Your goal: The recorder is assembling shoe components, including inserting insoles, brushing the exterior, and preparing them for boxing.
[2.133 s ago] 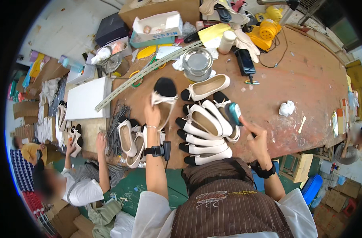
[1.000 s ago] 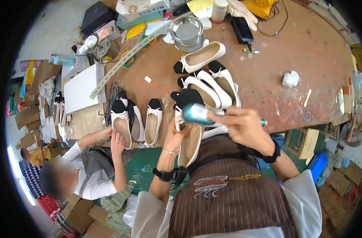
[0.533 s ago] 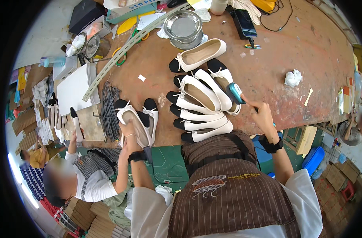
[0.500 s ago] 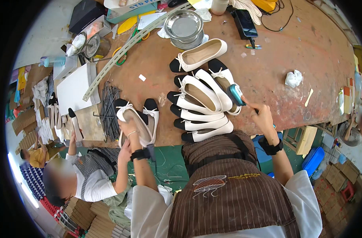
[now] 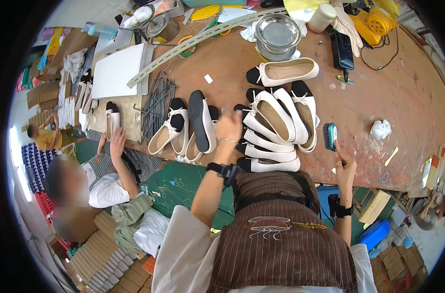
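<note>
Take the pile of shoes as your landmark: its white flats lie close together with most black toes toward your left, probably so they nest and the toes stay in reach; your left hand is curled at the pile's left edge, by those toes, though whether it grips one I cannot tell; your right hand, right of the pile, is closed round the brush, one finger stretched along it, perhaps to steady it, its dark bristles toward the pile; left of the pile, an upturned shoe shows its dark sole among other flats; beyond the pile sits a metal bowl; far left of it, a co-worker's hand is by a single shoe.
</note>
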Action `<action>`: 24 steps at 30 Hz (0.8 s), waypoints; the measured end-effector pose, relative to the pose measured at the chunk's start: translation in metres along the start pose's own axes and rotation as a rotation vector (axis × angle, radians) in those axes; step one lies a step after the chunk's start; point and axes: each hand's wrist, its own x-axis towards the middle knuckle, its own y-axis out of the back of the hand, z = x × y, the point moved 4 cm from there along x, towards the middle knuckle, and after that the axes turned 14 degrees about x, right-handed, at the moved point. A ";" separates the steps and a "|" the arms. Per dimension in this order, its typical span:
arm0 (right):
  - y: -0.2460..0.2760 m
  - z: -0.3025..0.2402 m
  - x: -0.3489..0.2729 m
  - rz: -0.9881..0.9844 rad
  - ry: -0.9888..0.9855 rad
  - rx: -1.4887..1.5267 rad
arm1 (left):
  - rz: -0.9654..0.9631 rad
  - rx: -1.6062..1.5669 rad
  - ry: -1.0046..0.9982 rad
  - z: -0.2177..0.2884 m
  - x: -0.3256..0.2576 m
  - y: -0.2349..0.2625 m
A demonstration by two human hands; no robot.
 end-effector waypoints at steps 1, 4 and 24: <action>-0.008 -0.010 0.001 -0.037 0.024 0.009 | -0.190 -0.110 0.061 -0.030 -0.002 -0.049; -0.017 -0.022 0.006 -0.053 -0.017 0.009 | -0.727 -0.429 0.427 0.019 -0.027 -0.065; 0.002 -0.087 -0.029 0.041 0.225 0.138 | 0.340 -0.649 -0.298 0.059 -0.066 0.113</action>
